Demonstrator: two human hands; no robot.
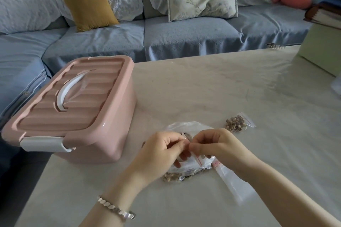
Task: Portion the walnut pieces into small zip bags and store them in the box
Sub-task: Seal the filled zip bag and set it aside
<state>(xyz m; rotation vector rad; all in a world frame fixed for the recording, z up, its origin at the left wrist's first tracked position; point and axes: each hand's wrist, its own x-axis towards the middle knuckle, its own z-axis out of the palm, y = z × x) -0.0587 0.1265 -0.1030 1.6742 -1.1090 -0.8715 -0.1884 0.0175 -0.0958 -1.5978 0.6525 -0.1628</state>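
Left hand and right hand, fingers curled, pinch the mouth of a small clear red-striped zip bag above the brown bulk walnut pieces. One filled small clear bag lies near on the table. The pink plastic box stands lidded well to the left, so boxing evidently remains.

Both forearms are angling in from the near edge, L from near-left, R from near-right, wrists converging mid-scene. L hand is sitting knuckles-up, fingers curled, thumb & index pinching the top edge of a small zip bag. R hand is pinching the same edge, fingers curled, fingertips almost meeting the L's.
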